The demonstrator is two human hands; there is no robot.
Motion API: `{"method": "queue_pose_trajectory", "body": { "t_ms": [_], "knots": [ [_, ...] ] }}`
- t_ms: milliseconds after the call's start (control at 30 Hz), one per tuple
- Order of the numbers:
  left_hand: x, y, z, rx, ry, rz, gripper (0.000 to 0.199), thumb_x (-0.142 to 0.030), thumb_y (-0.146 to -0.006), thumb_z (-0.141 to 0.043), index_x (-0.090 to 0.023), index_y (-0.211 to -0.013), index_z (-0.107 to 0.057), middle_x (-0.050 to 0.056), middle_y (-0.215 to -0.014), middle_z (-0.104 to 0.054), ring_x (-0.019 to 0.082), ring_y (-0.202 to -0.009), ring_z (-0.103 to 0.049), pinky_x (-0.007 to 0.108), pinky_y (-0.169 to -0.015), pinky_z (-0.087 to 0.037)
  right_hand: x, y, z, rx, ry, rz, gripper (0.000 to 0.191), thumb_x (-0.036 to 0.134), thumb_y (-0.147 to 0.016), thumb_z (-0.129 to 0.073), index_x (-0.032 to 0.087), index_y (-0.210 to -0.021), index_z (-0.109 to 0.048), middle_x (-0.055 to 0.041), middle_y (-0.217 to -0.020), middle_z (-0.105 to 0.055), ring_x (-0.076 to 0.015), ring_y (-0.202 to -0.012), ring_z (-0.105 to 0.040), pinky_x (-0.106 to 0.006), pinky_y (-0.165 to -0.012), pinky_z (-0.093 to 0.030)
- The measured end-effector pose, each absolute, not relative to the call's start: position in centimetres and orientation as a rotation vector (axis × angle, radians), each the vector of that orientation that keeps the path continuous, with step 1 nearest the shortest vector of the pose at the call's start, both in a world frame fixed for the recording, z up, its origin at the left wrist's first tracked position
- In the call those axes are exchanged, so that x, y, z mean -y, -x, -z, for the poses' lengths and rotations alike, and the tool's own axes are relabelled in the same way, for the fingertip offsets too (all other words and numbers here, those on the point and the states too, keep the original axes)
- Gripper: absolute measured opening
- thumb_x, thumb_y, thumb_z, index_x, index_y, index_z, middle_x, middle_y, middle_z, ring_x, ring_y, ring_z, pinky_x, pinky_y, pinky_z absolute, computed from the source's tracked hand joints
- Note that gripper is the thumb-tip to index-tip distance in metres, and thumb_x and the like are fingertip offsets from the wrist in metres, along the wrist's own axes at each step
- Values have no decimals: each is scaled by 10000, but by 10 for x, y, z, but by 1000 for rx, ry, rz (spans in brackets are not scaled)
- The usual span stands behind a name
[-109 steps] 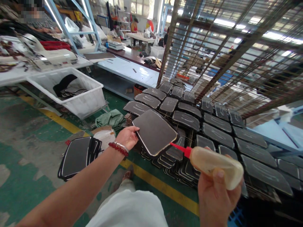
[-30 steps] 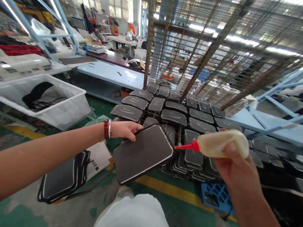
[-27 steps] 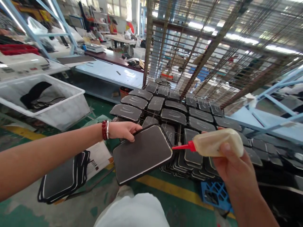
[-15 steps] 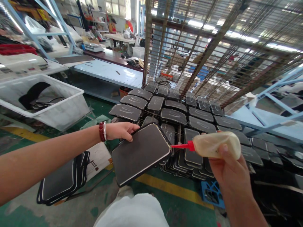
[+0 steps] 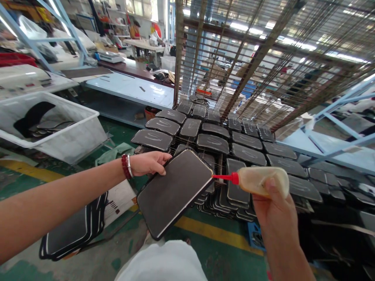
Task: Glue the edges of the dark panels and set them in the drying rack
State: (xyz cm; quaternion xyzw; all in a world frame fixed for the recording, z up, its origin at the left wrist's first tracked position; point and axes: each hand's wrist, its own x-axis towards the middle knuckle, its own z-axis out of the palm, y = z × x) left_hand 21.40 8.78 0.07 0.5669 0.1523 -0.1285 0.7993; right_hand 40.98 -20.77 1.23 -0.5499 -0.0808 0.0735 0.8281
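My left hand (image 5: 149, 163), with a red bead bracelet and a metal bangle at the wrist, grips the upper left edge of a dark rounded panel (image 5: 175, 195). The panel is tilted, and a pale line runs along its rim. In my right hand (image 5: 275, 207) is a translucent squeeze bottle (image 5: 260, 180) of yellowish liquid, lying sideways. Its thin red nozzle (image 5: 225, 177) points left, with the tip at the panel's right corner. Behind the panel, many similar dark panels (image 5: 212, 143) lie in rows on a wire rack, several with pale squiggles on top.
A raised wire mesh rack (image 5: 249, 58) leans over the panels. On the left stands a white plastic bin (image 5: 82, 136) with dark pieces inside. A stack of panels (image 5: 70, 234) lies low at left. A blue crate (image 5: 255, 236) sits on the floor. One person (image 5: 135, 31) is far back.
The panel has turned slightly, its lower corner dropping. My right hand and the bottle have shifted left, and the nozzle tip stays at the panel's right corner. The whole view has shifted a little.
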Motion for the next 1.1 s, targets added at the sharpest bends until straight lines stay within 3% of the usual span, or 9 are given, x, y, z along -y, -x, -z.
{"method": "queue_pose_trajectory", "body": {
  "t_ms": [500,767,1100],
  "knots": [
    [-89,-224,1,-372,-1098,224,509,-25,-607,-701,-117,-1106,-665,130,-978,-754,231,-850,-724,306,-743,-568,209,-383,1,201,1208,-241,367,335,-728,-801,210,-1048,-669,-22,-992,-649,-173,-905,-618,-292,-812,-534],
    [-90,-230,5,-479,-1063,173,482,-10,-566,-676,-105,-1038,-691,112,-911,-758,209,-772,-718,320,-754,-570,208,-368,1,275,1210,-356,451,349,-801,-744,216,-1209,-606,-97,-1080,-675,-300,-1013,-648,-510,-925,-511],
    [-97,-236,4,-535,-1037,105,430,-14,-540,-646,-85,-962,-689,106,-821,-755,215,-706,-716,313,-657,-589,209,-355,-7,265,1216,-430,545,388,-773,-762,197,-1246,-569,-161,-1063,-692,-365,-1072,-633,-569,-935,-486]
  ]
}}
